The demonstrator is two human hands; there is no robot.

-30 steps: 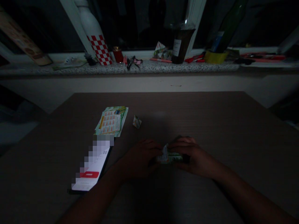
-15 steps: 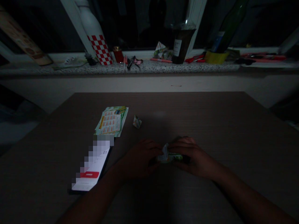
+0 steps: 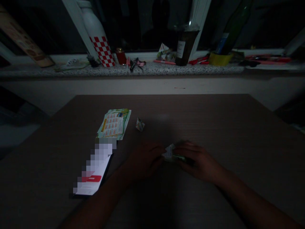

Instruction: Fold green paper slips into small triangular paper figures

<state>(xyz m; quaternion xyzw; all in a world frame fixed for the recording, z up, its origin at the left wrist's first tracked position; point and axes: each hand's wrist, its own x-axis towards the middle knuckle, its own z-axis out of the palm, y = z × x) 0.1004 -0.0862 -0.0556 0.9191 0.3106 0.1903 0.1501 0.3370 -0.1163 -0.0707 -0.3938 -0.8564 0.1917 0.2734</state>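
Note:
A small piece of folded printed paper, white and green, is between my two hands just above the dark table. My left hand pinches its left edge with thumb and fingers. On the other side my right hand grips it, fingers above and thumb below, covering part of the paper. Beyond my left hand sits a small folded paper shape. A stack of printed paper sheets lies to its left.
A lit phone, partly blurred out, lies beside my left forearm. On the granite sill stand a white bottle with red checks, a dark cup, a green bottle in a yellow tape roll, and pens.
The paper between my hands has turned, so more of its white printed side shows and less green. My left hand has shifted slightly; the other things have stayed put.

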